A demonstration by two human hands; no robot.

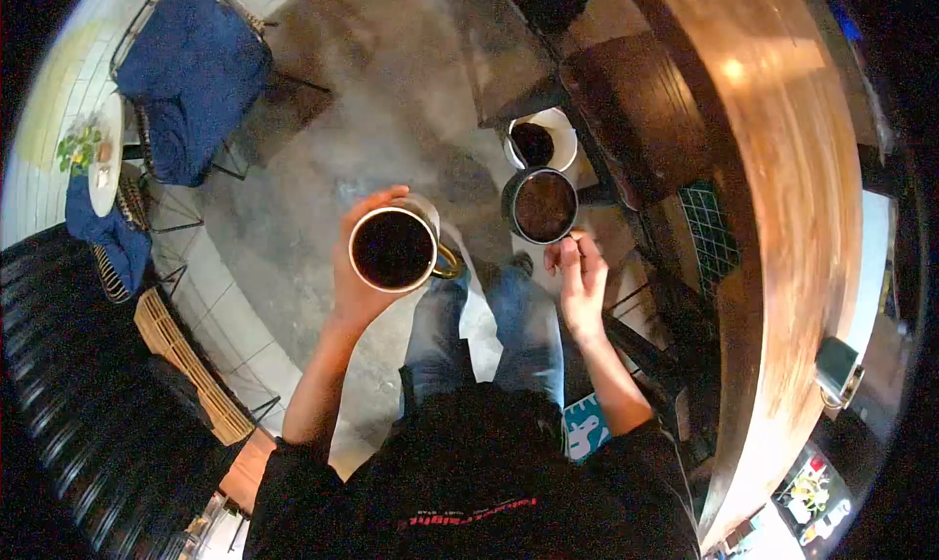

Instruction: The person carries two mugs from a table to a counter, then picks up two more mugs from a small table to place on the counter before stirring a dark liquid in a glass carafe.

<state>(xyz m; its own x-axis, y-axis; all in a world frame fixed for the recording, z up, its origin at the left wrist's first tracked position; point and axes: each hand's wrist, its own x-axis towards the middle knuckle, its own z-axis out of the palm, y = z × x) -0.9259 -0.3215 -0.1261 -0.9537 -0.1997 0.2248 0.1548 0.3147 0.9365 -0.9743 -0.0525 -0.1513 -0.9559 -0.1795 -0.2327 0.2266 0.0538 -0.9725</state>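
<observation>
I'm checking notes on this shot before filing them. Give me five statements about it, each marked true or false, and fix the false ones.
1. The left hand holds a white mug. True.
2. The white mug is empty. False: it holds dark liquid.
3. The right hand holds a dark mug. True.
4. The white mug's handle is black. False: it has a gold-coloured handle.
5. A wooden counter runs along the right side of the picture. True.
</observation>
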